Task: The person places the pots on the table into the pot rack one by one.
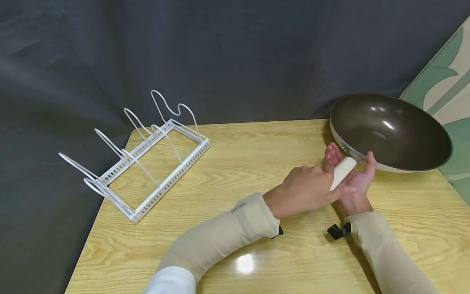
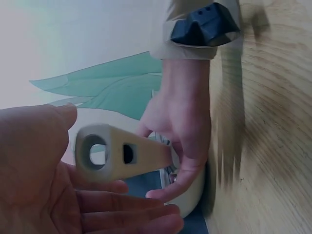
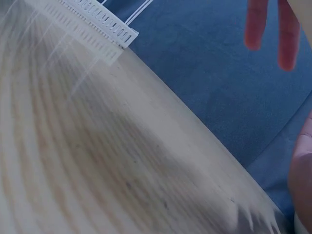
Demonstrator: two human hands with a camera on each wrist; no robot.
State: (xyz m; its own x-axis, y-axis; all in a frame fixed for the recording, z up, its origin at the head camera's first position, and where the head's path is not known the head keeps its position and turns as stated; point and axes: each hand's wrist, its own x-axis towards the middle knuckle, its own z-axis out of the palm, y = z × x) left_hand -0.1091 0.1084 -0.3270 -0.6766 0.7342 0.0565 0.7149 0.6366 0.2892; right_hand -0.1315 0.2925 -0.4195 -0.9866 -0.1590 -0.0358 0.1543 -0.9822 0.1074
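Observation:
A large wok (image 1: 396, 134), dark inside and pale outside, sits tilted at the right of the table. Its cream handle (image 1: 344, 172) points toward the person. My left hand (image 1: 304, 191) is around the handle's near end, thumb extended. In the left wrist view its fingers (image 2: 122, 202) are straight beside the handle, whose end has a round hole. My right hand (image 1: 356, 185) is beneath the handle near its metal joint, palm up, thumb and fingers spread on either side. The right wrist view shows only its straight fingers (image 3: 287, 41) and part of the thumb.
A white wire rack (image 1: 172, 173) with several upright loops stands at the left of the wooden table (image 1: 238, 155). A dark curtain (image 1: 235, 61) hangs behind, and a leaf-patterned cloth (image 1: 459, 102) is at the right. Black straps (image 1: 338, 231) hang at the wrists.

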